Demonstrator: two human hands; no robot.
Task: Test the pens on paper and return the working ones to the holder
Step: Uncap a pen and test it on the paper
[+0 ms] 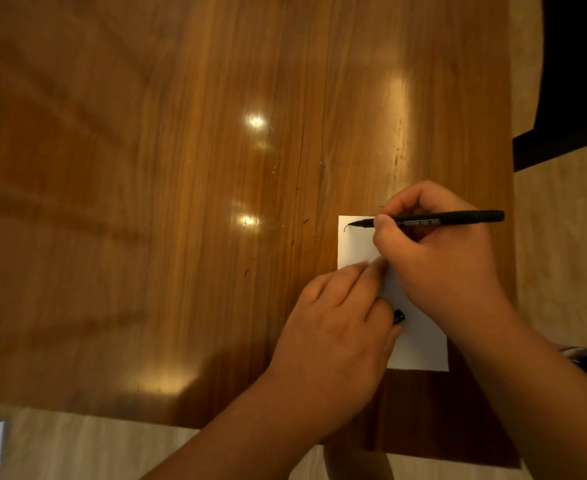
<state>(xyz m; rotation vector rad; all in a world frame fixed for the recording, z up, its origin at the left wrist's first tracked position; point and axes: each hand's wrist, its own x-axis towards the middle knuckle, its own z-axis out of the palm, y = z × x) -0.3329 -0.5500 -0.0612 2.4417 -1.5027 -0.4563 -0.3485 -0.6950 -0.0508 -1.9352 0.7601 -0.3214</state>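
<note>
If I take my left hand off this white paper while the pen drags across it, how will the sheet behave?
The paper looks thin and light, so it would probably slide with the pen on the glossy table. It likely flops if lifted by one edge. The left hand pressing it flat suggests that.

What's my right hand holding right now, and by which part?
The right hand pinches a slim black pen on its barrel close to the writing tip; the long rear end sticks out free.
</note>
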